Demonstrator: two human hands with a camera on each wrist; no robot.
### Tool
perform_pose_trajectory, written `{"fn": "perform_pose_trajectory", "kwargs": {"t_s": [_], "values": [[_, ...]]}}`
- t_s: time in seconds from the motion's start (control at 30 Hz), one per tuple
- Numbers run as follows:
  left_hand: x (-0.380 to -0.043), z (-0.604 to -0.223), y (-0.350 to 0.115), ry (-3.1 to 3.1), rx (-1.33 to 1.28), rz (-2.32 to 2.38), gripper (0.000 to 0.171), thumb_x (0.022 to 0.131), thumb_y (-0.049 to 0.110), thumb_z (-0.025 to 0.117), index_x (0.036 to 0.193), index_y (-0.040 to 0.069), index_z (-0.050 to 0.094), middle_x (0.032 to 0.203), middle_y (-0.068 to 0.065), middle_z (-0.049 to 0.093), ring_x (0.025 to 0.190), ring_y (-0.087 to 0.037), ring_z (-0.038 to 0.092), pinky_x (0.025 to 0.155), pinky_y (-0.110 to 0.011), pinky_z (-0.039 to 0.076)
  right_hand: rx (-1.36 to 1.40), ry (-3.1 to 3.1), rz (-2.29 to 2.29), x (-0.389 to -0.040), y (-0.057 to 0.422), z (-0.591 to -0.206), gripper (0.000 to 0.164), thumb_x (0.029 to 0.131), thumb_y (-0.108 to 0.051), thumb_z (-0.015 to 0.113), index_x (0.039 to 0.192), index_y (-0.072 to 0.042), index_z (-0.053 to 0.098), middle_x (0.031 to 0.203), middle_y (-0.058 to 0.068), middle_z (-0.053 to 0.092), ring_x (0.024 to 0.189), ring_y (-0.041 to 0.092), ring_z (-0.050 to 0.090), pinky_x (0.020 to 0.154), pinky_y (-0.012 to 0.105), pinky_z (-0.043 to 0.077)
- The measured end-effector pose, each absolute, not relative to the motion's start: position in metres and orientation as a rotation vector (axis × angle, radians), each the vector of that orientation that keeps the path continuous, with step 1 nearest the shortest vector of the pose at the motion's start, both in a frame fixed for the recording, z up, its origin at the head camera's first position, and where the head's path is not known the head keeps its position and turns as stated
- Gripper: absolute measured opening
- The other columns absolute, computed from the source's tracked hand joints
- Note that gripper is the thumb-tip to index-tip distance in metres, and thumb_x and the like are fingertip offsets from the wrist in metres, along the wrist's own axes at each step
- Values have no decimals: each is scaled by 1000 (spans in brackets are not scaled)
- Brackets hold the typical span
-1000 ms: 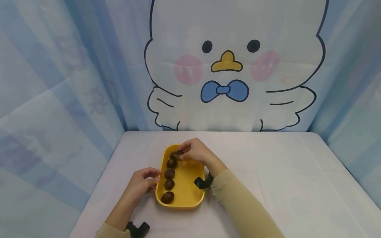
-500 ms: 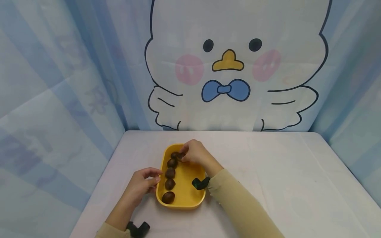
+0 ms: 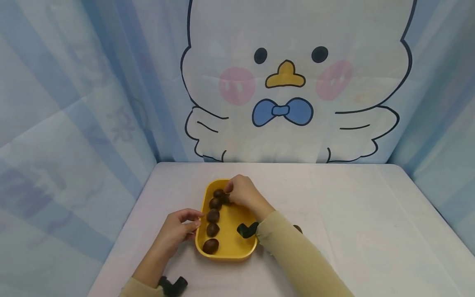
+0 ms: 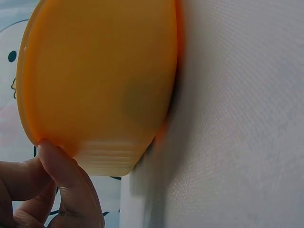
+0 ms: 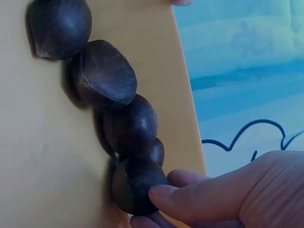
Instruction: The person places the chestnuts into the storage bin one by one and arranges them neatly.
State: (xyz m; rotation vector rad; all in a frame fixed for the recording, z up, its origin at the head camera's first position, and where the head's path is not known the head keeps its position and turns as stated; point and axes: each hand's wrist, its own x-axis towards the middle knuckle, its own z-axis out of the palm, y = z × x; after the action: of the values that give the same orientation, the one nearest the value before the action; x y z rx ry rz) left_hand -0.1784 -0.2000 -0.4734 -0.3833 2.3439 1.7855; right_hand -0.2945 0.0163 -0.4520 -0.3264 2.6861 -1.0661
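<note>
A yellow tray [image 3: 237, 225] lies on the table with a row of brown chestnuts [image 3: 213, 216] along its left side. My left hand [image 3: 178, 229] holds the tray's left rim; in the left wrist view its thumb [image 4: 61, 166] is at the edge. At the tray's far end, my right hand [image 3: 245, 194] pinches a chestnut [image 5: 137, 187] between thumb and fingers. This chestnut sits right beside the end of the row, and in the right wrist view it partly covers a smaller-looking one [image 5: 157, 152] behind it.
On the white-covered table [image 3: 363, 222], a small brown thing [image 3: 297, 228] peeks out from behind my right sleeve [image 3: 297, 251], mostly hidden. A curtain with a cartoon bird [image 3: 282, 136] hangs along the table's far edge. Dark wrist mounts [image 3: 173, 286] are on both wrists.
My right hand has shifted slightly right and nearer with its chestnut, inside the tray's far end. A brown thing now shows past the right sleeve. My left hand stays at the rim.
</note>
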Motion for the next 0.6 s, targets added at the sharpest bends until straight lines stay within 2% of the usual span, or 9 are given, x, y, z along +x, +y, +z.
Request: {"fn": "perform_pose_trajectory", "kwargs": {"t_s": [0.1,0.23,0.4,0.5,0.6], "values": [[-178,-473,-200,2339,-380,1791,23,98,1,70,120,4,77,107,-10,67,78,-19,63,66,-29,62,-314,2691,-1073,-295,16,-452,29,87,4,74,111,-9,82,115,9,77,98,24,67,87,39,65],[-178,-473,-199,2340,-382,1788,23,98,1,70,120,4,77,108,-11,67,78,-19,63,66,-29,62,-297,2677,-1121,-295,17,-452,36,86,8,69,115,-9,81,119,9,76,105,25,67,95,41,64],[-178,-473,-199,2337,-386,1787,23,99,1,70,120,4,77,109,-11,67,78,-19,63,66,-29,62,-286,2635,-1194,-292,21,-448,33,92,7,69,117,-11,81,121,8,75,109,26,67,103,44,62],[-178,-473,-199,2335,-385,1791,23,99,1,70,120,4,77,108,-10,67,78,-19,63,66,-29,62,-315,2622,-1212,-291,24,-444,30,94,6,70,115,-12,81,118,6,76,106,24,67,103,43,62],[-178,-473,-199,2335,-385,1794,23,98,1,70,120,4,77,108,-10,66,78,-19,63,65,-29,62,-376,2583,-1219,-291,26,-442,27,93,7,71,111,-11,81,111,5,77,101,23,69,96,41,64]]}}
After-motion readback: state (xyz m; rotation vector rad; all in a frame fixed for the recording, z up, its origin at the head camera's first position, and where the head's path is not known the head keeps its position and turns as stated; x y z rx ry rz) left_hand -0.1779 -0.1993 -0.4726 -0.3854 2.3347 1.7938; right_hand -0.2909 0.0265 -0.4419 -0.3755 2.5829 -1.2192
